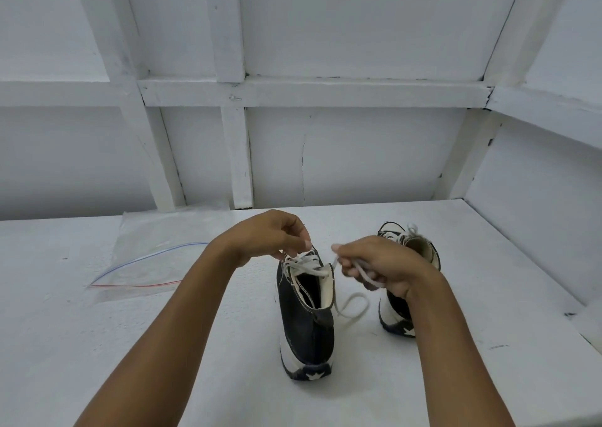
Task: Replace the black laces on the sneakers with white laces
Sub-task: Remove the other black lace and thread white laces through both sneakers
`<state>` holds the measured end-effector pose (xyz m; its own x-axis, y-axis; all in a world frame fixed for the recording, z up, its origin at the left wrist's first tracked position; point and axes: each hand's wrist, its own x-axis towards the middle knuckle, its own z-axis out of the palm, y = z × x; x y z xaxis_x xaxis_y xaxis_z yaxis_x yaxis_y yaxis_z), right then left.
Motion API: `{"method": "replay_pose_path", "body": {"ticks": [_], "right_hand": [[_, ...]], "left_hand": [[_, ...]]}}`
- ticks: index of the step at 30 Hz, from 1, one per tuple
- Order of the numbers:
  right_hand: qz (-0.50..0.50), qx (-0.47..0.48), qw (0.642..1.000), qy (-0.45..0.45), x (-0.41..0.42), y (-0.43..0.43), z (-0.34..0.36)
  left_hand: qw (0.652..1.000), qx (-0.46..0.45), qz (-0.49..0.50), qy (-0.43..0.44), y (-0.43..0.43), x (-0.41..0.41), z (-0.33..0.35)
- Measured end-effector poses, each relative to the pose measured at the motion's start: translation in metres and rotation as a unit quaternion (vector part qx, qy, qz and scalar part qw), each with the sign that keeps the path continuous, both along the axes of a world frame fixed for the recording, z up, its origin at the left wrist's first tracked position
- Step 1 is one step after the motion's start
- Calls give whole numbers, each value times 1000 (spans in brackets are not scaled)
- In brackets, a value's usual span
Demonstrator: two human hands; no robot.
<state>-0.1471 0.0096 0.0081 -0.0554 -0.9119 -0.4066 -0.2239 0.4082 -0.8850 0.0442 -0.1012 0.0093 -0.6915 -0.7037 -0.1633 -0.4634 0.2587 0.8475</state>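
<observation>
**A:** In the head view, where do the sneakers stand?

**B:** Heels toward the person, on a matte white table. The near sneaker is dark canvas with a thick white rubber sole and a star at the heel. The far sneaker sits to its right, partly behind the wrist.

**A:** And the hands?

**B:** The left hand pinches the flat white lace at the near sneaker's collar, fingertips together. The right hand curls its fingers round the lace's other end, and a soft loop droops below. A clear zip bag lies flat to the left.
</observation>
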Motion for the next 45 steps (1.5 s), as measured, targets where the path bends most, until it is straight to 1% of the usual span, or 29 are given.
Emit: {"method": "replay_pose_path", "body": {"ticks": [2, 4, 6, 7, 8, 10, 12, 15, 17, 18, 20, 21, 23, 25, 28, 31, 33, 36, 39, 40, 42, 45], "right_hand": [[-52, -60, 993, -90, -3, -3, 1], [-94, -108, 972, -187, -3, -3, 4], [-128, -120, 944, -279, -1, -1, 5], [-139, -116, 939, -292, 0, -1, 5], [-145, -108, 944, -277, 0, -1, 4], [-138, -90, 962, -215, 1, -2, -1], [-107, -55, 981, -151, -1, -4, -7], [-2, 13, 1000, -17, 1, -5, -13], [71, 26, 995, 69, 5, -6, -16], [97, 21, 990, 96, 6, -8, -17], [121, 4, 985, 126, 5, -10, -20], [118, -6, 985, 129, 3, -11, -20], [80, -32, 990, 114, 0, -11, -17], [10, -71, 992, 103, -3, -14, -11], [-83, -139, 985, 61, -6, -18, 0], [-121, -193, 973, 22, -8, -22, 13], [-143, -223, 964, -14, -9, -26, 21], [-161, -244, 952, -88, -14, -31, 26], [-171, -252, 925, -226, -16, -29, 26], [-174, -260, 911, -268, -17, -29, 27], [-174, -280, 886, -326, -16, -27, 28], [-156, -305, 847, -405, -10, -29, 27]], "left_hand": [[1000, -5, 0, -4, -1, 2, -1], [1000, -9, -7, -12, -2, 3, -1], [1000, -10, -14, -20, -2, 3, -1], [1000, -10, -16, -22, -2, 3, -2], [999, -10, -18, -24, -1, 3, -2], [999, -9, -22, -29, -1, 2, -3], [999, -12, -23, -35, -1, 1, -4], [999, -16, -18, -41, -1, -1, -4], [999, -16, -15, -41, -2, -2, -3], [999, -16, -13, -40, -2, -3, -3], [999, -14, -10, -34, -1, -4, -3], [999, -15, -9, -31, 0, -5, -3], [999, -21, -11, -25, 1, -8, -4], [1000, -21, -10, -19, 3, -11, -6], [1000, -8, -18, -16, 9, -19, -4], [998, 43, -45, 26, 18, -29, 1], [989, 95, -56, 103, 20, -34, 6], [948, 185, -52, 253, 19, -36, 20], [911, 229, -4, 344, 14, -33, 32], [909, 223, 14, 352, 11, -31, 33], [928, 180, 46, 322, 4, -27, 27], [971, 91, 60, 212, 1, -22, 13]]}}
